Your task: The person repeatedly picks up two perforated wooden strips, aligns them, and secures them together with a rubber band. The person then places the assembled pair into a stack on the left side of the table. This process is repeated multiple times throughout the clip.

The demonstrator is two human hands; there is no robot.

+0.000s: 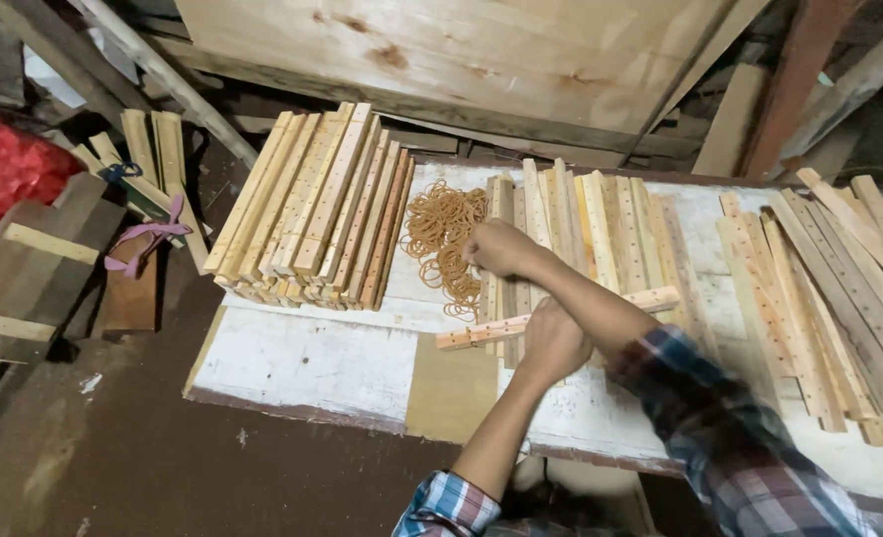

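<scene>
The left hand (553, 343) covers the middle of a crosswise slat (561, 313), hiding its grip. The right hand (499, 248) hides its fingertips among rubber bands (441, 239). The desk (302, 363) runs off at right.

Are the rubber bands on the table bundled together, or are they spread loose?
Spread loose. The rubber bands lie as separate overlapping rings on the table, beside the stacked slats.

No packages, labels, signs or screens.
</scene>
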